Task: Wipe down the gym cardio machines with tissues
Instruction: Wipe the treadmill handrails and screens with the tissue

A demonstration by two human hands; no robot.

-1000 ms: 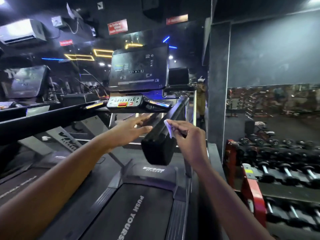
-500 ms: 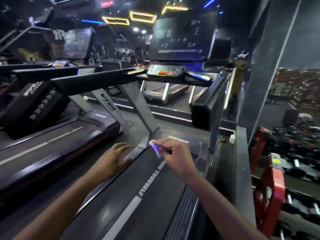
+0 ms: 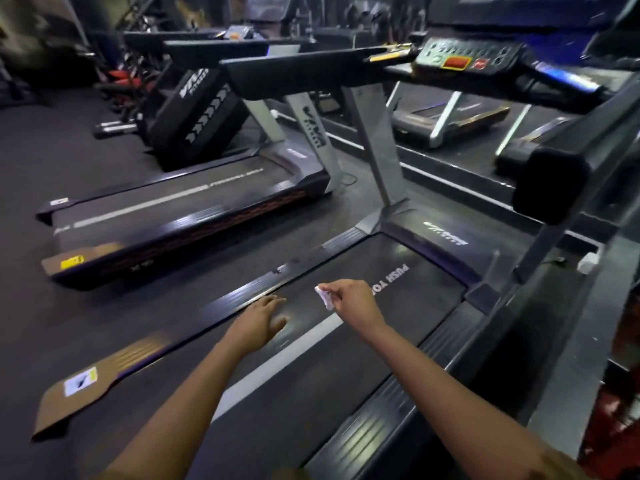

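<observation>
A black treadmill stretches out below me, its belt (image 3: 346, 368) marked with a white stripe and the words "PUSH YOURSELF". My right hand (image 3: 353, 301) hovers over the belt and pinches a small crumpled white tissue (image 3: 323, 296) between thumb and fingers. My left hand (image 3: 259, 320) reaches forward over the belt near its left side rail (image 3: 239, 299), fingers straight and holding nothing. The treadmill's control panel (image 3: 464, 57) and its padded right handrail (image 3: 550, 181) lie ahead at the upper right.
A second treadmill (image 3: 180, 209) stands parallel on the left, with dark floor between the two machines. More treadmills sit behind at the upper right. A black punching pad (image 3: 194, 112) leans at the upper left. Red equipment shows at the far right edge.
My view has swung down from the console and handrail to the belt. Both hands have dropped from the handrail to just above the belt, the right still pinching the tissue.
</observation>
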